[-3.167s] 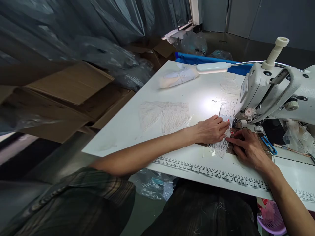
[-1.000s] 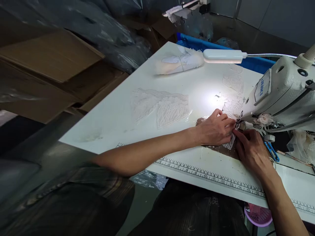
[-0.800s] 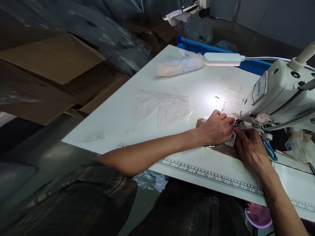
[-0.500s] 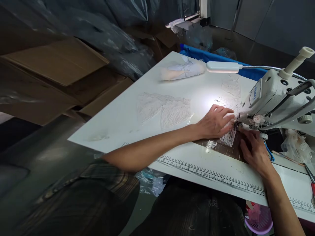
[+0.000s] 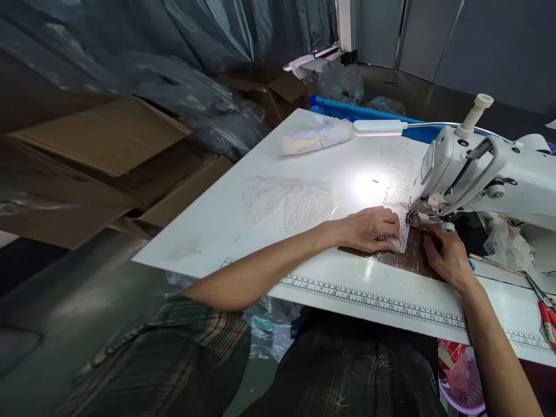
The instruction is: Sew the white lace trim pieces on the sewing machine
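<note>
A strip of white lace lies under the needle area of a white sewing machine. My left hand is on its left part, fingers bent over the lace and thumb below, so it is closed on it. Just right of the presser foot rests my right hand, with thumb and forefinger apart; its other fingers are partly hidden. Beneath both hands is a brown, shiny plate. More lace lies behind the foot.
Flat lace pieces and a tied white bundle lie on the white table. A lamp lights the work. Red-handled scissors lie at right. Cardboard boxes stand left; a pink basket is below.
The view has shifted slightly. My left hand has drawn back toward me, its fingers now more bent over the lace. My right hand stays beside the presser foot.
</note>
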`<act>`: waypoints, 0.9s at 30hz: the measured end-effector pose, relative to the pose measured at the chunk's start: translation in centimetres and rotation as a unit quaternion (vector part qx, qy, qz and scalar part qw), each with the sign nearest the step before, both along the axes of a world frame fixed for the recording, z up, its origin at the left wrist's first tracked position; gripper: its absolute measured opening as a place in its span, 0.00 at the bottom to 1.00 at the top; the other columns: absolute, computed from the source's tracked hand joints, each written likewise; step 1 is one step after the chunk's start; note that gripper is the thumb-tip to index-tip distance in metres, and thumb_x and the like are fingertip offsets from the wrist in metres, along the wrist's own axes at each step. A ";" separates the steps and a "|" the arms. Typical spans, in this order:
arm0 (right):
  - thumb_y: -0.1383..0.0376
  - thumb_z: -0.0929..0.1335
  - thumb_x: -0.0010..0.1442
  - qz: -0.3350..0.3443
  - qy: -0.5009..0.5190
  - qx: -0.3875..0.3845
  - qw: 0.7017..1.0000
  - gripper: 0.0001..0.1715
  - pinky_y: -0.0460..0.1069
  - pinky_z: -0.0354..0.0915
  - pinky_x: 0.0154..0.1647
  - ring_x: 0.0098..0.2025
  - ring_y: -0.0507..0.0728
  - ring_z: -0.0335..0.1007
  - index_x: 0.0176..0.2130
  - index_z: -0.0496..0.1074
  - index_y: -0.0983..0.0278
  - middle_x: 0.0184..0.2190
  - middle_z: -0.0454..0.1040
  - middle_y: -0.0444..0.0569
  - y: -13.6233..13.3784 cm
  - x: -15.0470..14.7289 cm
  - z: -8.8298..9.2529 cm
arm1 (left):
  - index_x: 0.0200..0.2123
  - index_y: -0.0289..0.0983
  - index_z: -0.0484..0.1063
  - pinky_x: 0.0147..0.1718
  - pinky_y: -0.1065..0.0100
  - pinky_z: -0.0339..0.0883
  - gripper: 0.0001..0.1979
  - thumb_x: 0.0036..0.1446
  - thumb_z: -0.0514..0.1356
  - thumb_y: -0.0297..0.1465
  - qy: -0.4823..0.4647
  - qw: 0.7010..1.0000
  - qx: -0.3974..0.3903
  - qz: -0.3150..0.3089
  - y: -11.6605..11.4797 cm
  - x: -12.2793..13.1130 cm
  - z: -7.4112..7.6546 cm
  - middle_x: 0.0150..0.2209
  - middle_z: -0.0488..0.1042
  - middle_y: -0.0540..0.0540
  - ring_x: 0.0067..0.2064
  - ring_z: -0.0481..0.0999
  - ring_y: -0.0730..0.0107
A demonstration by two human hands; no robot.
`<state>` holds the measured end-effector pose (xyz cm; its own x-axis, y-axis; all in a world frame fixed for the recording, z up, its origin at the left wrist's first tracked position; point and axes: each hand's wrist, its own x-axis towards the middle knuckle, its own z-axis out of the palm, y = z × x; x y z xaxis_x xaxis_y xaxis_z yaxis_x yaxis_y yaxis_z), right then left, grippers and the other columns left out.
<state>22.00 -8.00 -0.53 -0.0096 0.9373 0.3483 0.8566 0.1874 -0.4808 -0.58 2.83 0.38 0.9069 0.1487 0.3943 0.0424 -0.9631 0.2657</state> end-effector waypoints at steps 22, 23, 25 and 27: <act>0.66 0.62 0.64 0.141 -0.051 -0.004 0.989 0.20 0.55 0.70 0.40 0.39 0.59 0.70 0.51 0.75 0.61 0.40 0.73 0.55 -0.4 -1.2 0.4 | 0.37 0.32 0.75 0.35 0.69 0.76 0.11 0.69 0.55 0.32 -0.171 0.981 -0.078 0.051 -0.7 0.5 0.1 0.36 0.78 0.42 0.37 0.77 0.71; 0.68 0.62 0.63 0.156 -0.068 -0.002 0.985 0.20 0.55 0.70 0.39 0.38 0.59 0.69 0.51 0.77 0.60 0.40 0.73 0.55 -0.5 -1.2 0.4 | 0.37 0.32 0.75 0.34 0.69 0.76 0.11 0.68 0.55 0.31 -0.175 0.980 -0.078 0.051 -0.7 0.5 0.0 0.37 0.78 0.42 0.37 0.78 0.72; 0.69 0.63 0.62 0.183 -0.086 0.001 0.979 0.20 0.54 0.69 0.39 0.38 0.58 0.69 0.48 0.79 0.59 0.37 0.72 0.53 -0.6 -1.3 0.5 | 0.37 0.32 0.75 0.35 0.70 0.75 0.11 0.68 0.55 0.30 -0.156 0.985 -0.066 0.037 -0.8 0.6 -0.5 0.37 0.78 0.41 0.38 0.78 0.71; 0.70 0.64 0.60 0.203 -0.085 -0.002 0.976 0.20 0.55 0.68 0.41 0.39 0.58 0.69 0.46 0.80 0.57 0.37 0.72 0.52 -0.7 -1.3 0.8 | 0.35 0.33 0.75 0.36 0.68 0.74 0.12 0.68 0.54 0.29 -0.107 0.994 -0.023 0.020 -0.8 0.7 -1.0 0.37 0.78 0.42 0.38 0.77 0.71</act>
